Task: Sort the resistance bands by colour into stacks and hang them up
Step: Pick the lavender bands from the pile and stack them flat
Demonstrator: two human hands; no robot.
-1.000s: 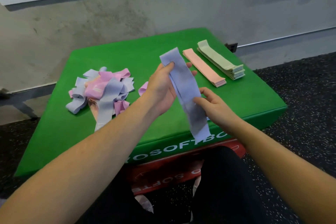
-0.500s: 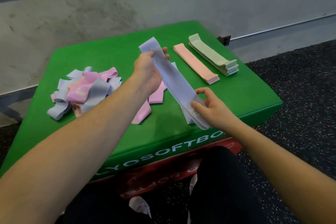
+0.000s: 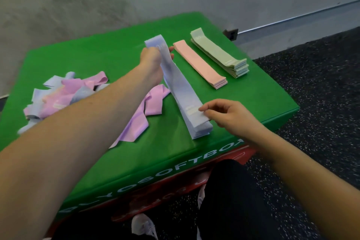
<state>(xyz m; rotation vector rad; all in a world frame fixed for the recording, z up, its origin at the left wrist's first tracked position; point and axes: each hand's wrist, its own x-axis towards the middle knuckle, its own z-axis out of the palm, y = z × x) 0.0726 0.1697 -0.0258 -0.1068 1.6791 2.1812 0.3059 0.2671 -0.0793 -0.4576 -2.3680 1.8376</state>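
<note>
Right now the lavender band (image 3: 176,76) runs between my two hands, stretched flat and slanting down toward me over the lavender stack (image 3: 200,128) near the front edge of the green plyo box (image 3: 253,101). My left hand (image 3: 151,58) is closed on the band's far end, which stands up a little above my knuckles. My right hand (image 3: 224,115) pinches the near end between thumb and forefinger, right where the band meets the top of the stack; the other fingers are curled loosely.

Just beyond the stack to the right lies the peach stack (image 3: 200,64), neat and parallel, and beside that the pale green stack (image 3: 218,54), thicker, also parallel. The three stacks sit apart from each other with green showing between them.

Left of the lavender stack, two loose pink bands (image 3: 153,99) lie partly under my left forearm. Farther left is the unsorted heap (image 3: 58,95), pink and lavender bands tangled together.

White lettering runs along the box's front face, partly cut off by my arms. Below it a red box (image 3: 239,158) shows. Dark speckled floor (image 3: 311,84) lies to the right, and a grey concrete wall (image 3: 97,2) stands behind.
</note>
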